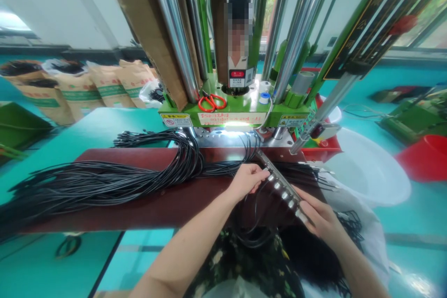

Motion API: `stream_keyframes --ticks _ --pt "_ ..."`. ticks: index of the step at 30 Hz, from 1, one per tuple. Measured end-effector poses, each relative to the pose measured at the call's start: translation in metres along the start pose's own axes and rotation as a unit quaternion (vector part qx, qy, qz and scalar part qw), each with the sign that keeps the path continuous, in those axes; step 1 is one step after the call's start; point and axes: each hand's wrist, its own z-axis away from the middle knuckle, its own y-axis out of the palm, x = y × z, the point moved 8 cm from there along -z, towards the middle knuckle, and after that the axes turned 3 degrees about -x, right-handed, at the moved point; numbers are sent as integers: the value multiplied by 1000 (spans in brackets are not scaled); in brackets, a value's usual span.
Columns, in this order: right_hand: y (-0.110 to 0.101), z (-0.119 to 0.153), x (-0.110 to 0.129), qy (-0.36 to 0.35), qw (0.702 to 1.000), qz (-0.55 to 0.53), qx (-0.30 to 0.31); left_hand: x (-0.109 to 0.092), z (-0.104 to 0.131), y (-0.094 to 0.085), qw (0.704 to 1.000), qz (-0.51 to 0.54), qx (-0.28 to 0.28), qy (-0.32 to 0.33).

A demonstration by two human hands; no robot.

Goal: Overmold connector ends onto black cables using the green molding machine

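Observation:
A long metal mould bar with several silvery connector ends along it lies slantwise over the front of the dark red table. My right hand is closed round its lower right end. Near the bar's upper part, my left hand pinches a small connector end at the bar's edge. Thin black cables hang below the bar, and more cables rise behind it. A thick bundle of black cables stretches across the table to the left.
Behind the table stands a green press with steel columns and red-handled scissors on it. Paper sacks stand at the back left. To the right are a white basin, a red bucket and a red tray.

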Motion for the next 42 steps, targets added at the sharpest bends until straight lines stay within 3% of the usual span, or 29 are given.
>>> stream_keyframes --ticks 19,27,30,33,38,42 --pt "1 0 1 -21 998 55 9 -2 -1 -6 996 -82 17 -19" --pt "2 -6 13 -118 979 154 67 -2 0 -9 992 -126 -20 4" --pt "3 -7 13 -112 980 154 63 -5 0 -9 992 -122 -35 13" --pt "1 -6 4 -51 993 101 36 -11 1 -3 997 -80 2 16" --pt "2 -1 -1 -27 999 38 14 -9 15 16 985 -75 150 -47" --pt "2 -4 -2 -56 998 25 21 -5 16 18 984 -45 158 -66"
